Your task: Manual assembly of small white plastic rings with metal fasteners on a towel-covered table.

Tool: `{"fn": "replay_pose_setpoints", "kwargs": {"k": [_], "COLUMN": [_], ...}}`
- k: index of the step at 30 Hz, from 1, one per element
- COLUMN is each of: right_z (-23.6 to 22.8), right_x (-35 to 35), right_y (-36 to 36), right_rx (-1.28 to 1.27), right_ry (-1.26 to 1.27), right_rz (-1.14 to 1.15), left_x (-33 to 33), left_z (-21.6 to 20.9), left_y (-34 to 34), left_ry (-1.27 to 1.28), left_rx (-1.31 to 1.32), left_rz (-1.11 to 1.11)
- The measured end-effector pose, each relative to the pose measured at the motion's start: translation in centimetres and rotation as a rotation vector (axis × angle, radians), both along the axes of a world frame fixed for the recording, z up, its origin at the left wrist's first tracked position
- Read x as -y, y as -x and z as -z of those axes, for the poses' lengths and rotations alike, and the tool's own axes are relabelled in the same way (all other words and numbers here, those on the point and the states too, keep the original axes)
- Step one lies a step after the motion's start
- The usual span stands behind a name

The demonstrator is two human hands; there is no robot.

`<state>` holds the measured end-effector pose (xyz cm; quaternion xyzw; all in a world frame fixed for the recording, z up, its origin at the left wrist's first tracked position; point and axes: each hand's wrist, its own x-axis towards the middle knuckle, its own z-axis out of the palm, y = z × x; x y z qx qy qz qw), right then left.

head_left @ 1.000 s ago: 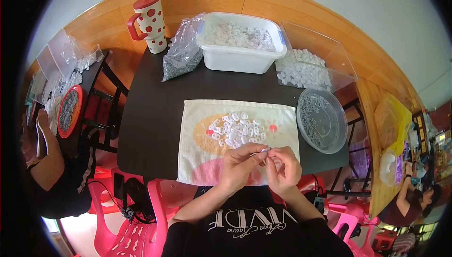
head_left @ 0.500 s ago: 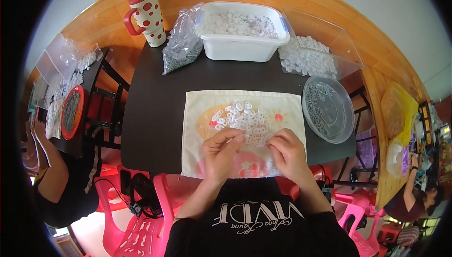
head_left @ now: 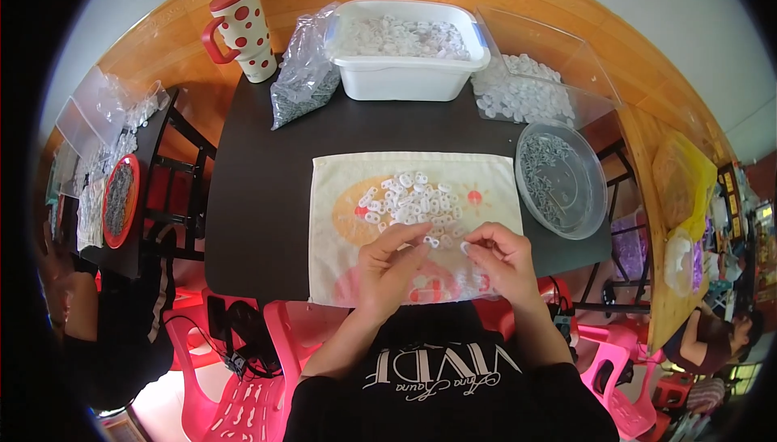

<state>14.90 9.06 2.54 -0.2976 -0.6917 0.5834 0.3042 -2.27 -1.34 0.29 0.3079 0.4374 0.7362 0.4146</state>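
Note:
A pile of small white plastic pieces (head_left: 409, 195), each with two holes, lies on a cream patterned towel (head_left: 325, 199) in front of me. Over the towel's near half, my left hand (head_left: 390, 268) is closed, thumb and index finger pinching a white two-holed piece (head_left: 432, 242). My right hand (head_left: 503, 257) faces it a short gap away, its thumb and index finger pressed around a small white piece (head_left: 464, 247); its exact shape is partly hidden by the fingertips. Both hands are just short of the pile.
Beyond the towel stand a white tub (head_left: 409, 78) of white pieces, a bag (head_left: 303, 90) of grey metal parts and a spotted tumbler (head_left: 247, 37). A clear box (head_left: 587, 70) of white pieces and a round clear bowl (head_left: 581, 207) with screws sit right. Co-workers are on both sides.
Both hands have turned slightly, and a two-holed piece now shows clearly at my left fingertips. The view has shifted a little. The person at left has lowered their arms.

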Motion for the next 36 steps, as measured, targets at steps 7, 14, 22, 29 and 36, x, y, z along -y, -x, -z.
{"fn": "replay_pose_setpoints", "kwargs": {"k": [7,14,22,29,36], "right_z": [-0.6,-1.1,-1.4,-1.5,-1.8], "right_x": [-0.1,-0.1,0.0,0.0,0.2], "right_y": [-0.2,-0.1,0.2,0.4,0.2], "right_rx": [-0.307,-0.332,-0.306,-0.311,-0.234], "right_ry": [0.398,0.238,0.046,0.024,-0.066], "right_rz": [0.056,0.035,-0.010,-0.003,-0.099], "left_x": [-0.5,-0.5,-0.6,-0.7,-0.6], "left_z": [-0.1,-0.9,-0.7,-0.6,-0.5], "left_y": [-2.0,-2.9,-3.1,-3.1,-3.1], "left_ry": [-0.005,-0.011,-0.041,-0.062,-0.071], "left_rx": [0.098,0.126,0.097,0.155,0.045], "left_rz": [0.188,0.173,0.177,0.170,0.153]}}
